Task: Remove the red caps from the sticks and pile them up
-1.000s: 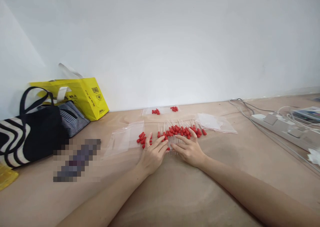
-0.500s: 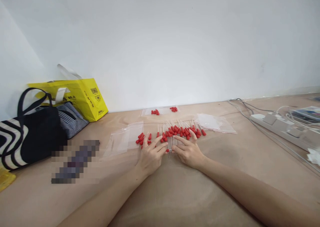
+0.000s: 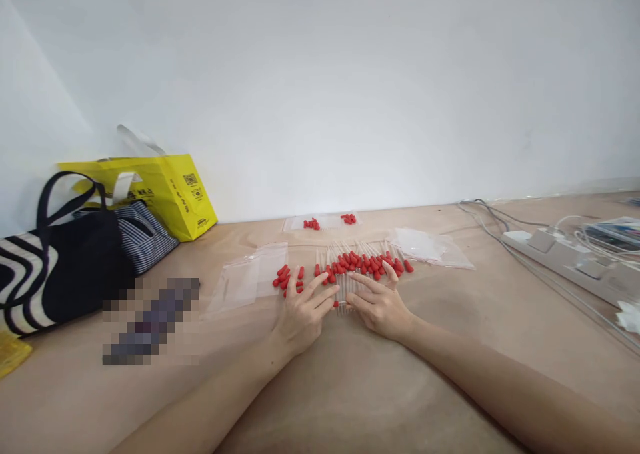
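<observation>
Close together at the middle of the table, my left hand (image 3: 303,314) and my right hand (image 3: 383,307) almost meet. A small red rubber bulb (image 3: 336,305) is pinched at my left thumb and finger. From it a short thin clear glass tube (image 3: 343,303) runs to my right fingertips, which pinch it. Under and between the hands lies a row of clear glass tubes (image 3: 343,284). Behind them are many droppers with red bulbs (image 3: 353,261), their thin stems pointing away. A pile of loose red bulbs (image 3: 283,277) is beside my left fingers, partly covered by them.
Clear plastic bags (image 3: 250,277) lie at left, more bags (image 3: 425,246) at right. A farther bag (image 3: 327,222) by the wall holds red-bulbed pieces. Yellow bag (image 3: 195,201), black bag (image 3: 85,261) and a blurred item (image 3: 155,321) stand left; a power strip (image 3: 570,261) with cables lies right.
Both hands stay nearly in place, the red bulb and tube still between them. The whole view has shifted very slightly.
</observation>
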### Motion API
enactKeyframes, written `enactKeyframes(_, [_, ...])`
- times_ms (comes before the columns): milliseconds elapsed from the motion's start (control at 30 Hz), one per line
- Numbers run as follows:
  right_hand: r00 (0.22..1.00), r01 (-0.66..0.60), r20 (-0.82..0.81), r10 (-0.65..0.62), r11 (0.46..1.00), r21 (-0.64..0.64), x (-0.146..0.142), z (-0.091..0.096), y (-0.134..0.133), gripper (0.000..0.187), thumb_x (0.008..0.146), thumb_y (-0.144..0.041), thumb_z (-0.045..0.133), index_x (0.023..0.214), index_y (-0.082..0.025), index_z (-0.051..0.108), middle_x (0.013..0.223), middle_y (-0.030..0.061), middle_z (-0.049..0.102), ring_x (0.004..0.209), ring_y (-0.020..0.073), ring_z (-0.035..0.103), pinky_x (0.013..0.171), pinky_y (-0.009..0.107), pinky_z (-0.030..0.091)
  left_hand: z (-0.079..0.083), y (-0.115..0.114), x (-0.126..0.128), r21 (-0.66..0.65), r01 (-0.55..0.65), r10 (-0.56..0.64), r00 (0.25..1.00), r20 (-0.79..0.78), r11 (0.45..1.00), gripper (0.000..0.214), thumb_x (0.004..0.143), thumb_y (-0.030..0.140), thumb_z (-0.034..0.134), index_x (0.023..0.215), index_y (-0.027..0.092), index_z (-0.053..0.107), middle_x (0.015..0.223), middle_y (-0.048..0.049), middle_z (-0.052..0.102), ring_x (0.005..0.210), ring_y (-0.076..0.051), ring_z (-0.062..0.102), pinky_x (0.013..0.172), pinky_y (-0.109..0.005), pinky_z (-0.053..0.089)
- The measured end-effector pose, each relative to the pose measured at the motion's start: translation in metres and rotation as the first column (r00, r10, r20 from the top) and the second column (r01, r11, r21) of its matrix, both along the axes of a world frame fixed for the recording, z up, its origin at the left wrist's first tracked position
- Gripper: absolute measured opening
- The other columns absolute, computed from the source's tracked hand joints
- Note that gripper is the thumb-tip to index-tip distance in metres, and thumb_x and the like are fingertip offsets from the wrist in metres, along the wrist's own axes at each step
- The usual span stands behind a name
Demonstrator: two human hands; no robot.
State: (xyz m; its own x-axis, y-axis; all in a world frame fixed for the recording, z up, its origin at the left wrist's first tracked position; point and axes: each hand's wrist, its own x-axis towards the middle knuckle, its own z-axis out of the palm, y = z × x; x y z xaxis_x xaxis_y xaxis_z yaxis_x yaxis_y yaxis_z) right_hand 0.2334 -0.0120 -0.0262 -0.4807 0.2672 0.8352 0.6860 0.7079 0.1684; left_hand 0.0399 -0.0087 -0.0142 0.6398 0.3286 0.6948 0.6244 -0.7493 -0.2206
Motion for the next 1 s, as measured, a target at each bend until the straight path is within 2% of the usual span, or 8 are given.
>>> enactKeyframes(233, [0.998,-0.052,-0.032,0.050,0.997,-0.056,0.006,0.005,-0.003,0.016,0.084,-0.019,0.045,0.074,-0.022,0.057,0.054,-0.0056,0.060,0.096,0.0141,0.054,0.098,0.042,0.009,0.003,-0.005,-0.002,-0.020,0.065,-0.065,0.998,-0.006,0.998,0.027,0.077,0.005,0.038,0.079,0.021,0.060,0.104,0.0041,0.064,0.110,-0.020,0.048,0.103,-0.053,0.011])
enactKeyframes(333, [0.996,0.024,-0.085,-0.035,0.992,-0.127,0.019,0.006,0.000,0.017,0.084,-0.023,0.044,0.076,-0.021,0.060,0.056,-0.0031,0.060,0.078,0.0141,0.056,0.087,0.037,0.025,0.008,-0.004,-0.012,-0.058,-0.012,0.015,0.999,0.041,0.998,0.024,0.079,0.007,0.039,0.077,0.021,0.059,0.102,0.0016,0.065,0.107,-0.021,0.050,0.100,-0.052,0.018])
enactKeyframes(433, [0.990,0.095,-0.077,-0.116,0.969,-0.228,0.031,0.003,0.007,0.020,0.085,-0.026,0.042,0.087,-0.019,0.061,0.059,0.0001,0.057,0.060,0.0115,0.049,0.068,0.028,0.035,0.016,0.004,-0.026,-0.176,-0.141,0.164,0.979,0.124,0.974,0.021,0.083,0.019,0.041,0.078,0.020,0.061,0.092,-0.0036,0.064,0.090,-0.020,0.055,0.085,-0.039,0.039])
enactKeyframes(500, [0.988,0.114,-0.063,-0.139,0.947,-0.302,0.035,0.000,0.011,0.025,0.087,-0.025,0.038,0.098,-0.017,0.059,0.067,0.0028,0.056,0.059,0.0118,0.049,0.058,0.025,0.036,0.022,0.013,-0.036,-0.307,-0.209,0.270,0.948,0.170,0.928,0.022,0.084,0.026,0.040,0.081,0.020,0.061,0.084,-0.0048,0.061,0.077,-0.016,0.056,0.071,-0.030,0.045])
enactKeyframes(600, [0.978,0.147,-0.079,-0.193,0.906,-0.396,0.036,-0.003,0.015,0.029,0.087,-0.022,0.033,0.105,-0.015,0.055,0.074,0.0052,0.052,0.063,0.0131,0.049,0.056,0.024,0.039,0.029,0.030,-0.048,-0.500,-0.323,0.451,0.879,0.156,0.803,0.017,0.080,0.029,0.045,0.084,0.020,0.059,0.079,-0.0024,0.057,0.067,-0.014,0.055,0.063,-0.026,0.043])
enactKeyframes(767, [0.974,0.166,-0.051,-0.220,0.849,-0.502,0.033,-0.007,0.018,0.025,0.084,-0.014,0.034,0.089,-0.014,0.058,0.071,0.0045,0.047,0.064,0.0141,0.049,0.062,0.026,0.042,0.032,0.048,-0.056,-0.650,-0.489,0.650,0.760,0.010,0.582,0.018,0.071,0.036,0.053,0.077,0.020,0.049,0.067,0.0024,0.056,0.060,-0.013,0.052,0.054,-0.023,0.037])
enactKeyframes(900, [0.963,0.209,-0.028,-0.269,0.808,-0.550,0.030,-0.011,0.020,0.024,0.081,-0.009,0.036,0.076,-0.015,0.058,0.072,0.0051,0.045,0.066,0.0144,0.049,0.064,0.026,0.042,0.034,0.052,-0.052,-0.652,-0.532,0.653,0.754,-0.075,0.539,0.026,0.069,0.045,0.052,0.067,0.020,0.048,0.064,0.0022,0.057,0.061,-0.015,0.053,0.053,-0.024,0.034])
enactKeyframes(1000, [0.964,0.210,-0.014,-0.267,0.788,-0.579,0.026,-0.013,0.020,0.025,0.078,-0.006,0.036,0.075,-0.015,0.059,0.075,0.0059,0.045,0.070,0.0147,0.049,0.066,0.025,0.042,0.040,0.053,-0.043,-0.587,-0.586,0.656,0.745,-0.119,0.559,0.028,0.071,0.049,0.048,0.069,0.021,0.052,0.066,0.0004,0.059,0.067,-0.017,0.054,0.058,-0.027,0.035])
